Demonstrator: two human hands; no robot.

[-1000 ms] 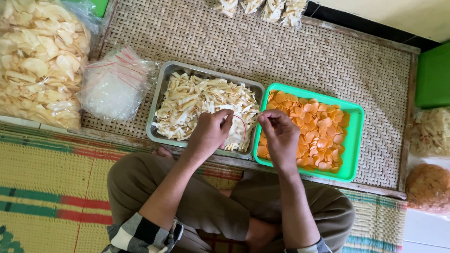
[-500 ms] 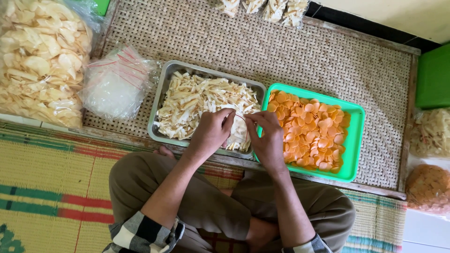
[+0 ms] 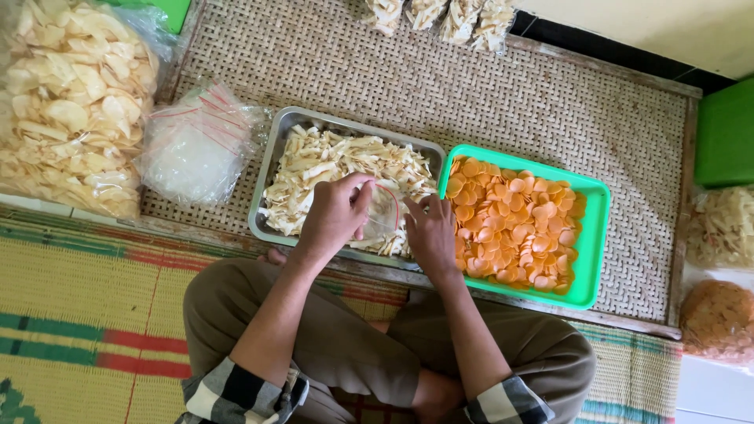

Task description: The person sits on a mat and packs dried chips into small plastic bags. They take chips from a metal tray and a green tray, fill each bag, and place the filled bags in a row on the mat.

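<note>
Seemingly the left hand and right hand pinch the small clear zip-top plastic bag between closed fingers above the grey metal tray of pale cracker strips — a loose pinch could let it sag, spilling strips onto the woven rattan mat.

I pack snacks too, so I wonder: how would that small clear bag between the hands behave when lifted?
The small clear bag looks thin and crumpled between the left hand and right hand, so probably floppy and very light. Its glossy film may be slippery.
</note>
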